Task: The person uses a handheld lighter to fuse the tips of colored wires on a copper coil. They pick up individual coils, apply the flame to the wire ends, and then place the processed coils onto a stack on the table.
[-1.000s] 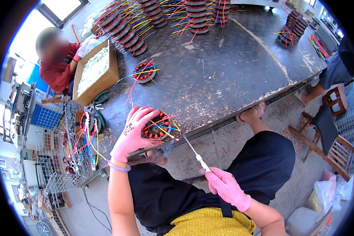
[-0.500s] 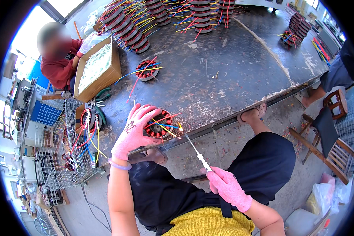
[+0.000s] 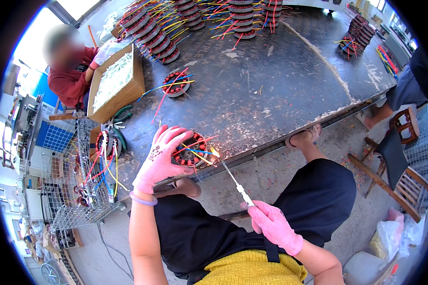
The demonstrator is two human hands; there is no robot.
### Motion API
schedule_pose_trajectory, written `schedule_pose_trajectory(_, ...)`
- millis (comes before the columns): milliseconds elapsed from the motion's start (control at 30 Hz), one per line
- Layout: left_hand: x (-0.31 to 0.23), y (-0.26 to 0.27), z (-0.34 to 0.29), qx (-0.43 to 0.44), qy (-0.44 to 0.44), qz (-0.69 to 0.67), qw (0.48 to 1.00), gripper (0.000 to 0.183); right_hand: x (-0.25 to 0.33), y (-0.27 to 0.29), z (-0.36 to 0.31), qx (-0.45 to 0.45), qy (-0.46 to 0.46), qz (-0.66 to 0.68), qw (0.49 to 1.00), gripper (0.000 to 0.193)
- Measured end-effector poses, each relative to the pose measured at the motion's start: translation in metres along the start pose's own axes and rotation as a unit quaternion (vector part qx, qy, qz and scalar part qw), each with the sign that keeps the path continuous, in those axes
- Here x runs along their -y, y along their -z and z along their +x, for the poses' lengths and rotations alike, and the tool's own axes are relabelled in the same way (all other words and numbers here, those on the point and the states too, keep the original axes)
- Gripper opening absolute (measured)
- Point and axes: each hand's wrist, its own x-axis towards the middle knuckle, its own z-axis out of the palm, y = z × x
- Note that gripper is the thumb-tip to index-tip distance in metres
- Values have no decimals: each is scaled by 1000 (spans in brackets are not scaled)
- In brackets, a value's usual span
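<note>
The left hand (image 3: pixel 159 159) grasped the coil ring (image 3: pixel 189 161), the right hand (image 3: pixel 273 224) a slim tool (image 3: pixel 243 192); unsteady aim could have let flame (image 3: pixel 215 153) at the ring's 3 o'clock scorch wires (image 3: pixel 200 152).

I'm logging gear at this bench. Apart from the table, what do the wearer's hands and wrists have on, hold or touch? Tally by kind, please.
Pink gloves: 2 (left hand, right hand)
Purple bracelet: 1
Wound ring with coloured wires: 1
White-handled tool: 1
Total: 5
</note>
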Motion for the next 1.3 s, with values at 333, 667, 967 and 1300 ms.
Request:
schedule_pose_trajectory(333,2,-3,-2,-8,12,8,1000,89,0,3,-1,1,17,-46,999,33)
schedule_pose_trajectory(667,2,-4,-4,-20,7,20,1000,87,-1,5,-1,-7,18,-50,999,35)
schedule_pose_trajectory(967,0,-3,-2,-17,9,22,1000,87,7,3,-1,-3,9,-52,999,33)
schedule_pose_trajectory(1300,-1,-4,-3,-23,14,29,999,88,10,2,-2,-5,3,-47,999,33)
